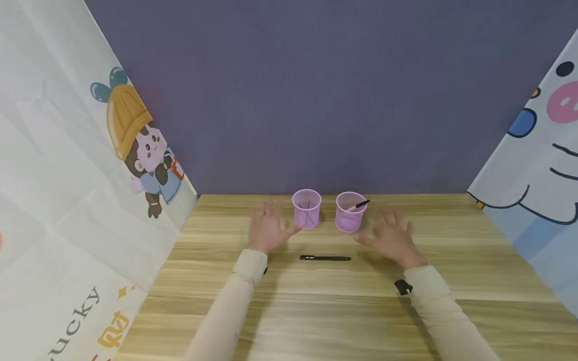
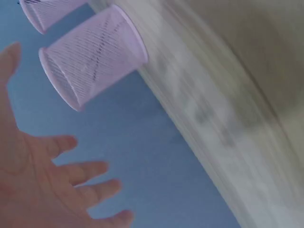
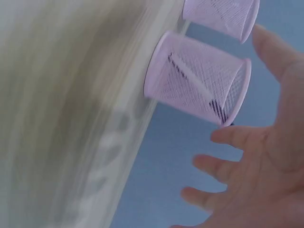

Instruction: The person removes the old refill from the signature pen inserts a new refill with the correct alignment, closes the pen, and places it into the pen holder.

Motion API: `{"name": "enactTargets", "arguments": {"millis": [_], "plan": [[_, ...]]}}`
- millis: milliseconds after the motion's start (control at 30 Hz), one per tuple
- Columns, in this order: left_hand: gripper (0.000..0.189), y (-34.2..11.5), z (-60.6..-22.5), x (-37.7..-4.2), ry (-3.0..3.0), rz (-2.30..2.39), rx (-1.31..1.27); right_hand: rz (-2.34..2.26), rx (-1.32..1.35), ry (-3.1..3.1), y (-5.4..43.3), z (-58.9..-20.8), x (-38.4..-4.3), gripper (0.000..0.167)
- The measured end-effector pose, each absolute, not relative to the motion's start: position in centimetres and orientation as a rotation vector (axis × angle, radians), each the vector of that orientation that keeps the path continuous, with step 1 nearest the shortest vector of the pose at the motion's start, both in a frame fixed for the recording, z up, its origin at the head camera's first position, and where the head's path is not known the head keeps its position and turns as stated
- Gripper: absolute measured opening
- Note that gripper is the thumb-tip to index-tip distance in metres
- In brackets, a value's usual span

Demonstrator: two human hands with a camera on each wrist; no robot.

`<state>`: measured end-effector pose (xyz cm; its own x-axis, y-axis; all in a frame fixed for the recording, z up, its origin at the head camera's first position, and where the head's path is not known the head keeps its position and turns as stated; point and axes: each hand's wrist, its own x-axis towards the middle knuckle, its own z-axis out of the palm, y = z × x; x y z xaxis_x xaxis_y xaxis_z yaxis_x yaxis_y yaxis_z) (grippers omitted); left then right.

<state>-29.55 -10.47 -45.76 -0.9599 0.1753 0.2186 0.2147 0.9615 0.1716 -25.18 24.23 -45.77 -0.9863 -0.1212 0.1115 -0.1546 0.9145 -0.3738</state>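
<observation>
Two pink mesh pen cups stand side by side near the back of the table. Thin dark sticks cross inside the left cup (image 1: 307, 210); the right cup (image 1: 349, 215) holds a pen (image 1: 361, 204) with a black end leaning over its rim. A black pen (image 1: 325, 258) lies flat on the table in front of the cups. My left hand (image 1: 268, 231) spreads its fingers just left of the left cup, its thumb toward the cup's base. My right hand (image 1: 392, 236) is spread likewise, right of the right cup. Nothing is held in either palm, as both wrist views show.
The wooden table (image 1: 329, 316) ends at a dark blue-grey backdrop (image 1: 316, 100) just behind the cups. Printed white curtains hang along the left (image 1: 67, 175) and right (image 1: 542, 190) sides. Shadows of the hands fall on the tabletop.
</observation>
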Motion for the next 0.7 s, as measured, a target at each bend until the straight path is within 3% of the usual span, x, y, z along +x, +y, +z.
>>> {"name": "enactTargets", "arguments": {"millis": [333, 700], "plan": [[0.056, -8.6, -47.3, -27.1, -2.979, -0.369, -0.524, 0.642, 0.366, -3.029, 22.8, -46.4, -24.4, 0.045], [0.033, -7.6, -48.6, -26.3, -2.951, -0.425, -0.732, 0.841, 0.446, -3.089, 21.8, -47.4, -24.0, 0.029]]}}
